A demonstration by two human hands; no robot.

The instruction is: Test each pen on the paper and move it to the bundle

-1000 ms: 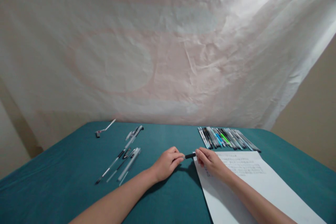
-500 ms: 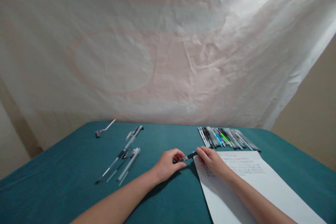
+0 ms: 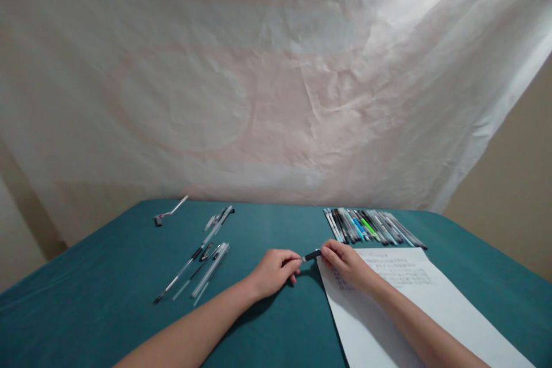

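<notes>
A dark pen (image 3: 312,255) spans the gap between my two hands, just above the cloth at the paper's far left corner. My left hand (image 3: 278,270) is closed with thumb and forefinger pinching its lighter end. At the dark end, the fingers of my right hand (image 3: 341,260) are wrapped round it, hiding that tip. My right wrist passes over a white sheet of paper (image 3: 431,322) with rows of handwriting near its top. Left of my left hand lie clear pen barrels (image 3: 210,271) and a long thin pen or refill (image 3: 179,276).
A dense row of pens (image 3: 373,226) lies behind the paper, one of them bright green. More pen parts (image 3: 219,221) lie at the back left, near a bent white piece with a dark end (image 3: 170,211). A pale sheet (image 3: 276,98) hangs behind the green-covered table (image 3: 276,333).
My left fingers have closed into a pinch on the pen's lighter end, where they were more loosely curled. My right hand keeps its hold, nearly still.
</notes>
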